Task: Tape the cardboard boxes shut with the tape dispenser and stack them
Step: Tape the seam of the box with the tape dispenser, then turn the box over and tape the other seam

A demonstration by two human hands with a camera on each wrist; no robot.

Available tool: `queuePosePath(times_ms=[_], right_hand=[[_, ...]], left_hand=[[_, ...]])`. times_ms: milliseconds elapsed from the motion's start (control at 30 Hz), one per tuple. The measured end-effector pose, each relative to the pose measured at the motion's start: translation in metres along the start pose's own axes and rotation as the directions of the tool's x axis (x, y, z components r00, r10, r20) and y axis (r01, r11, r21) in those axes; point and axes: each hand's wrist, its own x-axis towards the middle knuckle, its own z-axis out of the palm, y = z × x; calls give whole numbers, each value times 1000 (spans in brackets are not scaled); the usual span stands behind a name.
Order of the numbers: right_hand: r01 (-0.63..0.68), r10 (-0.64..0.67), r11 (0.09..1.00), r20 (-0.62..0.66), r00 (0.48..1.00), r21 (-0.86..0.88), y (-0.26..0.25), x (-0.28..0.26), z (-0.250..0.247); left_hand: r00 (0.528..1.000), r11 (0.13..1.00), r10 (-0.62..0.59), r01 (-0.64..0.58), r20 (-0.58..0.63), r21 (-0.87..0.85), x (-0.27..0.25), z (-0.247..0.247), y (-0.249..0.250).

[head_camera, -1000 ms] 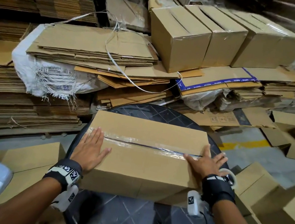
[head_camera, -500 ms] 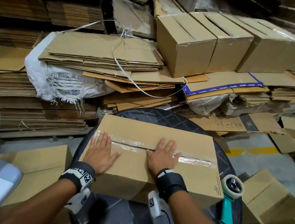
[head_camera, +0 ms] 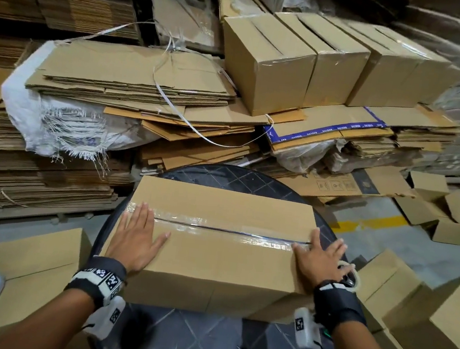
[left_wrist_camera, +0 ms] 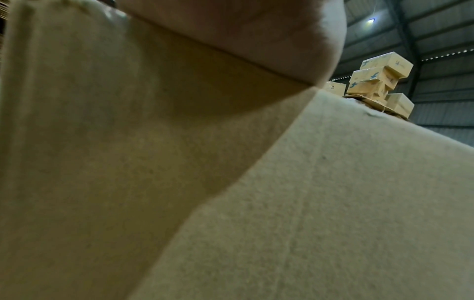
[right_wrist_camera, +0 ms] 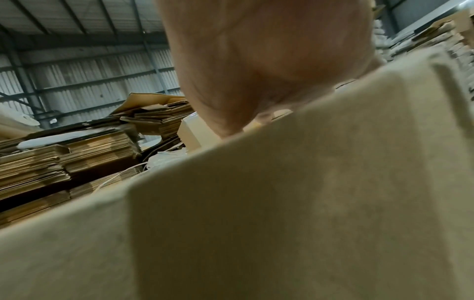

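A closed cardboard box [head_camera: 222, 249] lies on a dark round table [head_camera: 202, 342], with clear tape [head_camera: 216, 227] along its top seam. My left hand [head_camera: 136, 235] lies flat on the box's left end, fingers straight. My right hand [head_camera: 318, 257] presses flat on the tape at the right end. The tape dispenser [head_camera: 351, 276] lies on the table behind my right wrist, mostly hidden. Both wrist views are filled by the box's side [left_wrist_camera: 231, 182] [right_wrist_camera: 256, 213] with the heel of each hand, left [left_wrist_camera: 243, 30] and right [right_wrist_camera: 269, 60], above it.
Three taped boxes [head_camera: 338, 63] stand in a row on flat cardboard stacks [head_camera: 132, 84] behind the table. More boxes sit on the floor at the right [head_camera: 437, 316] and the left [head_camera: 35, 263]. A white sack [head_camera: 55, 124] hangs over the left stack.
My right hand has slid along the taped seam from the middle of the box to its right end. My left hand has stayed flat on the left end.
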Motion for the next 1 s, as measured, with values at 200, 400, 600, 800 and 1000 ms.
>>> queuePosePath(times_ms=[200, 400, 600, 800, 1000], right_hand=[[164, -169, 982, -55, 984, -95, -39, -31, 23], [664, -665, 715, 79, 743, -220, -81, -98, 67], [872, -882, 396, 146, 448, -288, -53, -73, 63], [896, -861, 384, 263, 435, -225, -71, -29, 33], [468, -466, 884, -94, 880, -5, -80, -1, 29]], left_hand=[[999, 999, -24, 23, -33, -23, 1, 4, 0], [948, 924, -319, 307, -14, -226, 9, -12, -2], [948, 906, -318, 301, -7, -298, 10, -15, -17], [900, 796, -434, 366, -34, -481, -38, 3, 1], [937, 647, -349, 261, 26, -717, -80, 17, 90]])
